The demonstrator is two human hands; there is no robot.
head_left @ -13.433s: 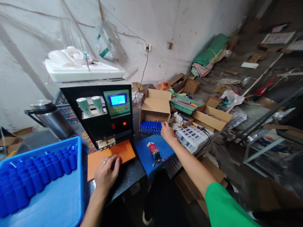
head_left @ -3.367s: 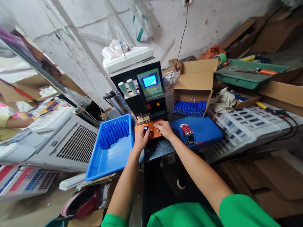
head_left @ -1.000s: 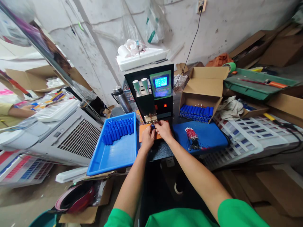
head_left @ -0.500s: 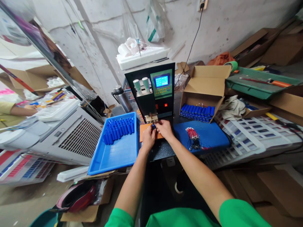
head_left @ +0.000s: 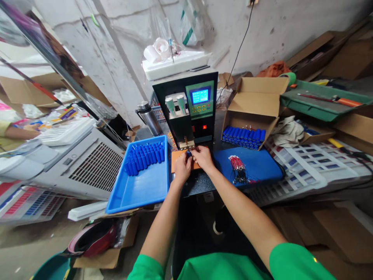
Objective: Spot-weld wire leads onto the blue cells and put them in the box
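My left hand [head_left: 183, 168] is closed around a blue cylindrical battery cell [head_left: 189, 154], mostly hidden by the fingers, just under the electrode tips of a black spot welder [head_left: 170, 130]. From the other side, my right hand [head_left: 203, 157] is pinched against the top of that cell. Whatever small piece it grips is covered by its fingers. Both hands are over an orange mat [head_left: 176, 156] at the welder's foot. On the right, red and black wire leads [head_left: 238, 167] lie bundled on a blue pad [head_left: 259, 165].
Left of the welder, a blue tray [head_left: 136, 194] holds many upright blue cells. An open cardboard box [head_left: 256, 95] of wired cells stands behind the pad. A steel flask [head_left: 149, 118] is behind the tray. Another person's arm [head_left: 21, 132] shows at far left.
The camera view has shifted slightly. Both hands stay at the welder's electrodes with the cell between them, with hardly any visible movement.
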